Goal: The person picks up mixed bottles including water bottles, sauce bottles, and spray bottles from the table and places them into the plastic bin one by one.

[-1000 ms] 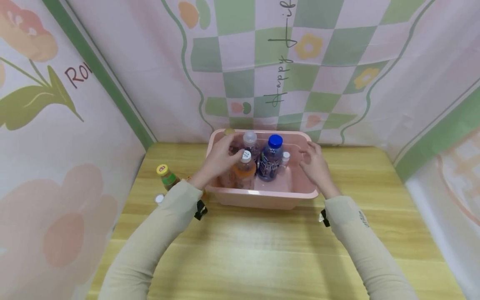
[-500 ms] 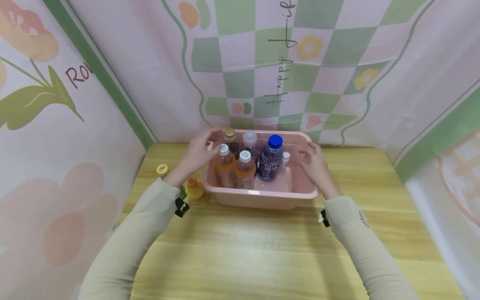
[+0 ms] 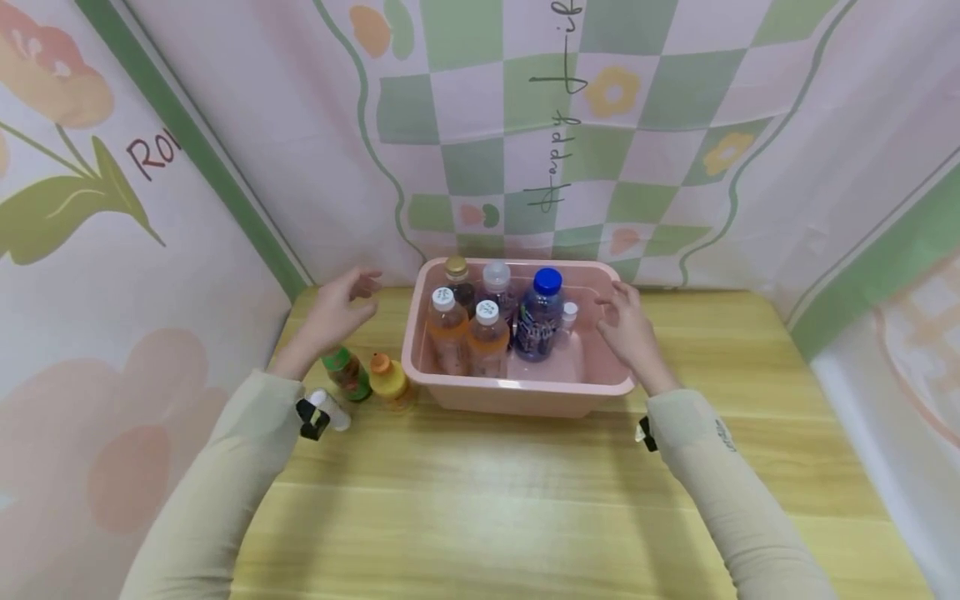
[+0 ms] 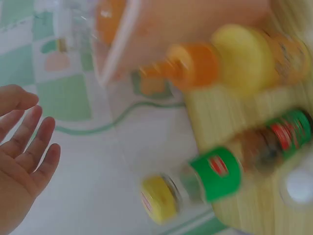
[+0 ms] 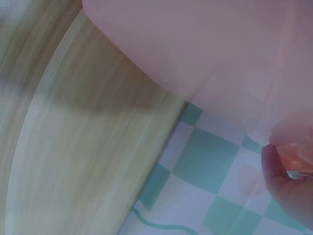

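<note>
My left hand (image 3: 335, 310) hovers over the table's left side with fingers loosely bent and nothing in them. Below it stand a green-labelled bottle (image 3: 349, 377), its yellow cap (image 4: 159, 199) visible in the left wrist view, and a small white-capped bottle (image 3: 332, 411). A yellow bottle with an orange cap (image 3: 390, 382) is beside the pink plastic bin (image 3: 517, 400). Over the bin's right rim, my right hand (image 3: 632, 337) has its fingers curled. Inside the bin stand two white-capped orange-banded bottles (image 3: 489, 346), a blue-capped bottle (image 3: 540, 321), a gold-capped bottle (image 3: 457, 283) and others.
The wooden table (image 3: 510, 500) extends in front of the bin and to both sides. A checkered curtain (image 3: 540, 142) hangs close behind the bin. Another printed curtain (image 3: 112, 317) borders the table on the left.
My left hand has moved left, from over the bottles in the bin to above the bottles on the table. A second white-capped, orange-banded bottle shows where the hand was. The right hand stays put.
</note>
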{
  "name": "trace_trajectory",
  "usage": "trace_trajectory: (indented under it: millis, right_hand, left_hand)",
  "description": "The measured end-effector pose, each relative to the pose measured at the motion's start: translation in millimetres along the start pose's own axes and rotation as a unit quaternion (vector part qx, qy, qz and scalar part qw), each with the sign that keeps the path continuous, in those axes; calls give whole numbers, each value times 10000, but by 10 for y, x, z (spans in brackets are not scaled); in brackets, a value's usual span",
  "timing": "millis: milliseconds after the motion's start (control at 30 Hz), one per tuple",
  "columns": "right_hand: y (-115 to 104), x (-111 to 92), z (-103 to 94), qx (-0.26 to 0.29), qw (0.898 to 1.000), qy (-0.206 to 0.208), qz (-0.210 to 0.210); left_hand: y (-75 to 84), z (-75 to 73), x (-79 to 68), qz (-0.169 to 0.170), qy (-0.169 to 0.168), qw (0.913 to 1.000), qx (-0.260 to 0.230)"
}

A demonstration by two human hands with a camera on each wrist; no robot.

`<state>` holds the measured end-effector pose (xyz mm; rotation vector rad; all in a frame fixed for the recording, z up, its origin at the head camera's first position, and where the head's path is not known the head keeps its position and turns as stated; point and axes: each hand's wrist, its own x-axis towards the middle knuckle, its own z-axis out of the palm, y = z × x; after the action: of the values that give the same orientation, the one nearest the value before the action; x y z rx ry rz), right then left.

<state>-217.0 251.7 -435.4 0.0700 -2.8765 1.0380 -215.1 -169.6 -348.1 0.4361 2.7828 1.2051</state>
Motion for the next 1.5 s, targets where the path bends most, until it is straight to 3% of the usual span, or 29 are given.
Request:
trace_trajectory:
  millis: [133, 267, 700, 967, 1200, 1500]
  right_hand:
    - [-2, 2, 3, 17, 10000, 39, -42]
    - [-13, 4, 3, 27, 10000, 31, -56]
    - [25, 2, 16, 68, 9999, 125, -9]
    - [24, 0, 18, 62, 9999, 148, -52]
    - [37, 2, 16, 54, 9999, 155, -3]
    - [13, 6, 7, 32, 9999, 109, -12]
  left_hand:
    - [-148, -54, -72, -151, -165, 9989, 414]
    - [-279, -90, -142, -174, -71, 9978, 641]
    - [-561, -169, -286, -426, 0, 9990, -120]
    - [-747, -228, -388, -428, 40, 9987, -275]
    - [-814, -241, -455, -743, -21, 9963, -428]
    - [-852, -215, -456, -833, -125, 9956, -406]
